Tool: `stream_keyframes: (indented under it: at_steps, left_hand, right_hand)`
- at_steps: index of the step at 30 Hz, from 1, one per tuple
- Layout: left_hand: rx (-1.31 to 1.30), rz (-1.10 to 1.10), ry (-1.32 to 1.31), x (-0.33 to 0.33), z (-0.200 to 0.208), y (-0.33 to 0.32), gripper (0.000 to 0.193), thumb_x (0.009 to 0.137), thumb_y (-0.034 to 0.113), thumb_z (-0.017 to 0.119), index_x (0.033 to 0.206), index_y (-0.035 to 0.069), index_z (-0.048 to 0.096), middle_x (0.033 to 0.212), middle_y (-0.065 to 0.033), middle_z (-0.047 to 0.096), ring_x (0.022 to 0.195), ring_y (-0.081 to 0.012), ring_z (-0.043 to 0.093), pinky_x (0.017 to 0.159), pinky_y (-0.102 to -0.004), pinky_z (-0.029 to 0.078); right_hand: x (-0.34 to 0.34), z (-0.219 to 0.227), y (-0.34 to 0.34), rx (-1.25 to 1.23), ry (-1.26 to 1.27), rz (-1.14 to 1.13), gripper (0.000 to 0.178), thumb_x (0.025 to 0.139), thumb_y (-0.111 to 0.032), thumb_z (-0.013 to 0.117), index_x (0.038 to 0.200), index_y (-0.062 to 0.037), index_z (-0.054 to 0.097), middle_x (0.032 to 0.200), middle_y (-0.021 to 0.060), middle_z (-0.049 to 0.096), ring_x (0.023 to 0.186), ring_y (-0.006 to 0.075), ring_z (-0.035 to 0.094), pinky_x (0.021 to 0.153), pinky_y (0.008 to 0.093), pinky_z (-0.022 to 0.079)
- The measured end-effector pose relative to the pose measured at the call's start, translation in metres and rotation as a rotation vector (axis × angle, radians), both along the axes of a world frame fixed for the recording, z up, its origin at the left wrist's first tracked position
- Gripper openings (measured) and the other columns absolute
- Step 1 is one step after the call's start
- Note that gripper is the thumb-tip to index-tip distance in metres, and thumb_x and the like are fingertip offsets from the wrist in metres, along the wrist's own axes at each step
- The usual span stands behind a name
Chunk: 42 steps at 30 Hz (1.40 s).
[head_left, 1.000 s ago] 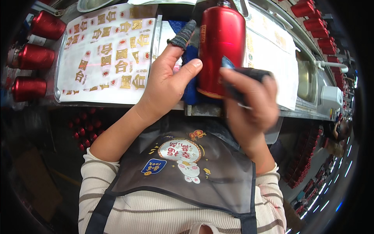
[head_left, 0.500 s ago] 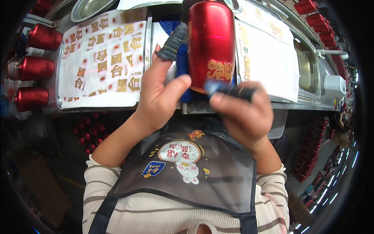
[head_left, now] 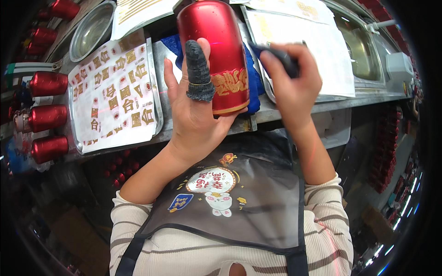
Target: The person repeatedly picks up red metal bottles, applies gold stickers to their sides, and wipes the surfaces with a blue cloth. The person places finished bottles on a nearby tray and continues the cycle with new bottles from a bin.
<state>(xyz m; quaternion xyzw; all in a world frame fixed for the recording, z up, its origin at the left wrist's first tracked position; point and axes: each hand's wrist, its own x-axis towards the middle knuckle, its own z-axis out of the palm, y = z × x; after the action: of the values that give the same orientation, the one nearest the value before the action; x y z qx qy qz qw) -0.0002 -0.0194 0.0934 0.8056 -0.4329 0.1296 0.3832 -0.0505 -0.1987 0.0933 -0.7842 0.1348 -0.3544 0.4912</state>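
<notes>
A shiny red bottle [head_left: 212, 34] with a gold band of ornament near its base lies on a blue cloth [head_left: 253, 69], base toward me. My left hand [head_left: 198, 108] holds it, the thumb against the base and the fingers along its left side. A dark grey finger cot [head_left: 197, 69] covers one of those fingers. To the right of the bottle, apart from it, my right hand [head_left: 297, 78] grips a small tool with a dark handle [head_left: 286, 62]; motion blurs it and its exact kind is unclear.
At left, a metal tray [head_left: 158, 106] bears a sheet of gold decals [head_left: 110, 92], with several red bottles [head_left: 48, 117] beside it. A metal bowl [head_left: 92, 32] stands behind. White sheets [head_left: 304, 60] lie on the right tray, next to a water basin [head_left: 357, 46] and a white jug [head_left: 398, 65].
My left hand has moved from beside the bottle onto its base and side. The right hand has gone up and away from the bottle with the tool. The view has shifted.
</notes>
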Motion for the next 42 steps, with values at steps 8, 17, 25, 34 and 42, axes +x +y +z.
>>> stream_keyframes:
  at_steps: [8,17,25,34,42]
  left_hand:
    - [0.085,-0.004,0.225,0.002,-0.002,0.023,0.108,0.072,0.021,0.086,0.151,-0.009,0.02,0.158,-0.0283,0.024,0.143,-0.0413,0.031,0.119,-0.0518,0.01]
    - [0.076,-0.054,0.391,0.014,-0.02,0.037,0.097,0.075,0.022,0.085,0.15,-0.002,0.028,0.15,-0.0254,0.037,0.141,-0.0425,0.032,0.118,-0.052,0.018]
    - [0.172,-0.043,0.13,0.005,0.024,0.006,0.13,0.063,0.015,0.094,0.156,-0.001,0.005,0.14,-0.0159,0.05,0.118,-0.026,0.06,0.099,-0.0366,0.05]
    - [-0.272,-0.223,0.863,0.026,0.0,0.03,0.102,0.059,0.019,0.096,0.133,-0.002,0.03,0.149,-0.0241,0.038,0.136,-0.0345,0.043,0.115,-0.0438,0.033]
    - [-0.497,-0.048,1.138,0.021,0.024,0.009,0.044,0.09,0.008,0.072,0.106,0.001,0.032,0.14,-0.0292,0.047,0.128,-0.0267,0.051,0.107,-0.0389,0.042]
  right_hand:
    - [-0.009,-0.004,-0.003,0.2,0.029,0.154,0.028,0.079,0.0,0.078,0.104,-0.002,0.066,0.09,0.0041,0.066,0.077,0.0078,0.058,0.067,0.0252,0.05]
    - [-0.018,-0.002,0.01,0.167,-0.027,0.134,0.026,0.075,0.0,0.078,0.098,-0.0035,0.069,0.082,0.0045,0.064,0.073,0.0147,0.062,0.07,0.0277,0.053]
    - [-0.019,0.007,-0.01,0.908,0.08,0.222,0.014,0.093,-0.01,0.064,0.104,-0.0013,0.067,0.093,0.0021,0.069,0.079,0.007,0.062,0.072,0.0238,0.052]
    - [-0.024,0.008,0.011,0.72,0.345,0.372,0.021,0.093,-0.01,0.064,0.11,0.0001,0.059,0.092,0.0014,0.061,0.063,0.0015,0.051,0.057,0.0172,0.039]
    - [-0.02,0.014,0.01,0.673,0.361,0.408,0.03,0.091,-0.016,0.068,0.112,0.0011,0.055,0.097,0.0062,0.061,0.066,0.0027,0.056,0.056,0.019,0.042]
